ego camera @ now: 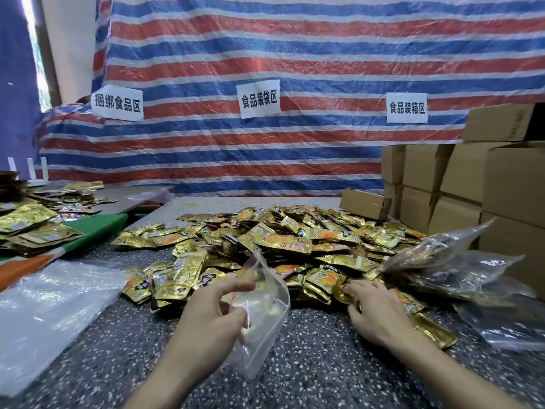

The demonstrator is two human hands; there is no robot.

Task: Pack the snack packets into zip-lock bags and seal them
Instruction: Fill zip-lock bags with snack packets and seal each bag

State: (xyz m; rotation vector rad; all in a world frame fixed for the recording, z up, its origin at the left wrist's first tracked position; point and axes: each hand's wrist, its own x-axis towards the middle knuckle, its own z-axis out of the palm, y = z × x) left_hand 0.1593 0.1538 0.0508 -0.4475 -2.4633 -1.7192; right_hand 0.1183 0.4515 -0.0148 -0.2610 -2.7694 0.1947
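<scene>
A big heap of gold snack packets [283, 243] covers the middle of the speckled table [309, 364]. My left hand [212, 314] grips the mouth of a clear zip-lock bag [265, 317], holding it up and open above the table's near part. My right hand [374, 308] lies on the heap's near right edge, its fingers curled round a gold packet [343, 292]. The bag looks empty apart from reflections.
A stack of clear plastic bags [50, 314] lies at the left. Filled clear bags [451, 267] sit at the right. Cardboard boxes [460, 184] are stacked at the back right. More gold packets [32, 225] lie on a green surface at the far left. A striped tarp hangs behind.
</scene>
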